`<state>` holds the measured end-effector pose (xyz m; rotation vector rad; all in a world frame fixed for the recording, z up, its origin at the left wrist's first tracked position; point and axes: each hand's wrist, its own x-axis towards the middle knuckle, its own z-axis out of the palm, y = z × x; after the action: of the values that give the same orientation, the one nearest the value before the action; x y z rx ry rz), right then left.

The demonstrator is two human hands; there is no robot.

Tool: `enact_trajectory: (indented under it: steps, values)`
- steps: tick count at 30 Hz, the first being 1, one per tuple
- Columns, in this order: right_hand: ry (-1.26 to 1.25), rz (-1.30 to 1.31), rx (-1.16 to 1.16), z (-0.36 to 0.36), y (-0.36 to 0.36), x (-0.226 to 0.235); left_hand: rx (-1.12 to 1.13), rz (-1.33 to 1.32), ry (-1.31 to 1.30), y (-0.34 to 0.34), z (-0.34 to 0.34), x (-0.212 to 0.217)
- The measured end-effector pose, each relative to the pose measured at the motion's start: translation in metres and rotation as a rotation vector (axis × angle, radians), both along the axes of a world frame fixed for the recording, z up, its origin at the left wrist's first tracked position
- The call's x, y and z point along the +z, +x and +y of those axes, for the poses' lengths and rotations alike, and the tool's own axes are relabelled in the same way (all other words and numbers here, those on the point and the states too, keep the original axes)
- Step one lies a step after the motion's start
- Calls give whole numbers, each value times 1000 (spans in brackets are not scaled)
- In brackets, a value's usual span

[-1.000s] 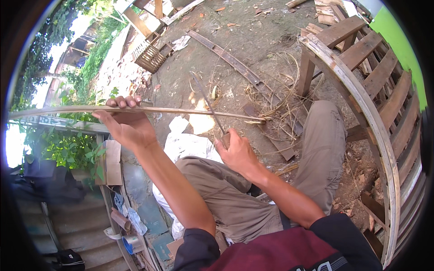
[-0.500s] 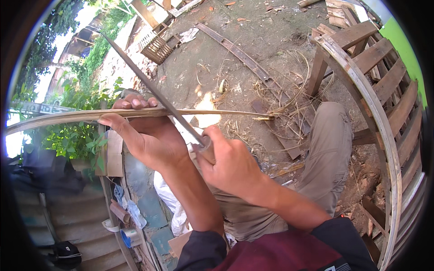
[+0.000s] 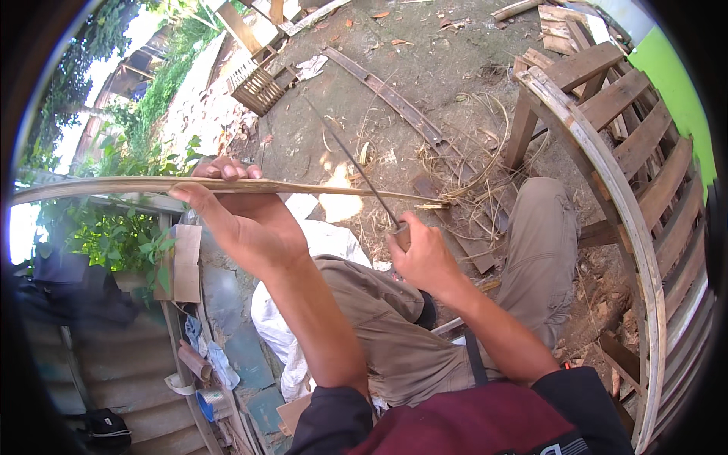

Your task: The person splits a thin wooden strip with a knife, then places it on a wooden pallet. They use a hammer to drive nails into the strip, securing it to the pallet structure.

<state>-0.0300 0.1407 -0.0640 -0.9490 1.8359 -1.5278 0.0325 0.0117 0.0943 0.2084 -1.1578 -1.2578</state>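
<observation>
A long, pale split strip of bamboo or wood (image 3: 136,186) runs across from the left rim and tapers to a thin end above the ground. My left hand (image 3: 246,220) grips it near its middle, thumb below and fingertips curled over from the far side. In my right hand (image 3: 428,258) is the handle of a long, narrow-bladed knife (image 3: 350,158). The blade slants up and to the left, crossing the strip's thinner right part. Whether its edge touches the strip I cannot tell.
To the right stands a slatted wooden frame (image 3: 599,144). A rusty metal channel (image 3: 387,95) lies on the ground, with thin shavings (image 3: 485,189) strewn around it. A wooden crate (image 3: 258,87) sits at the far left. A white sack (image 3: 277,326) is beside my legs.
My right hand has moved right along the strip with the knife, away from my left hand. The blade now crosses nearer the thin end. My left hand stays nearly in place.
</observation>
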Motion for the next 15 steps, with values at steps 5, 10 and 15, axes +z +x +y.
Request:
enact_trajectory:
  steps: [5, 10, 15]
  values:
    - [123, -54, 121, 4, -9, 26, -22, -5, -25, 12, -16, -11]
    - [102, -98, 17, -2, -2, -35, -33, 3, 10, 5, -23, -5]
    - [204, -13, -88, -5, -9, -99, 10, -1, 14, 8, -45, -8]
